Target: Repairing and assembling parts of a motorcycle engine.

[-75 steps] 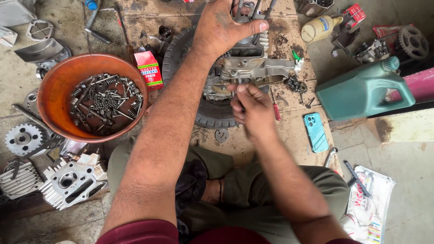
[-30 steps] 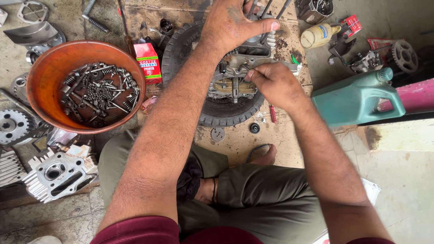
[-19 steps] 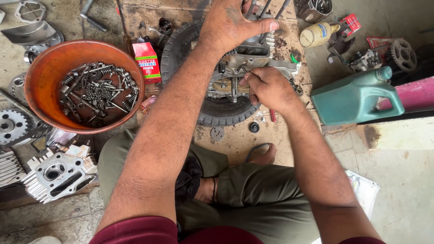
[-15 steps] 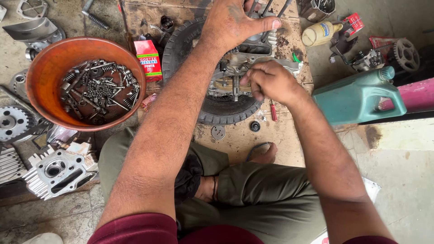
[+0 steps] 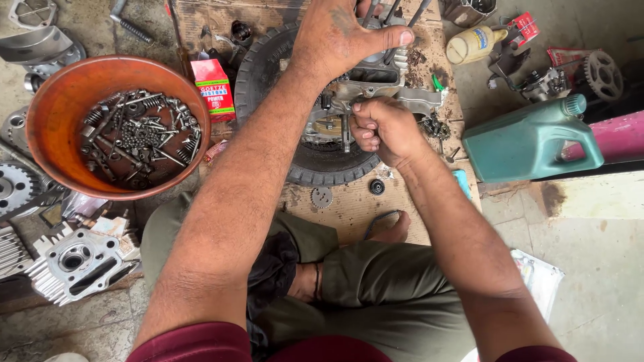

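Floor: workshop concrete, dirty; I sit cross-legged with a cardboard sheet (image 5: 349,208) laid before my knees.
Engine case (image 5: 376,94): grey cast metal, resting on a tyre (image 5: 315,171) that lies flat on the cardboard. Studs rise from its far end.
Left hand (image 5: 339,40): clamped over the top of the case, thumb hooked round the far edge, palm pressing down.
Right hand (image 5: 386,127): closed into a fist at the near face of the case, gripping a slim metal tool (image 5: 345,131); its tip is hidden, so I cannot tell what it engages.
Handling, my judgement: case is heavy, rigid and likely oily, so slippery on flat faces. Fins and thin lugs would chip if dropped. Best hold is across the solid body or by the stud bases, not the thin edges. Tyre cushions it but lets it rock, so the top needs pinning.
Bowl (image 5: 117,127): orange, left of the tyre, full of bolts and nuts.
Cylinder head (image 5: 74,261): finned, on the floor by my left knee.
Jug (image 5: 530,137): green, right of the cardboard, capped.
Loose parts: small gear (image 5: 322,198) and a bearing (image 5: 377,186) on the cardboard, just beside the tyre.
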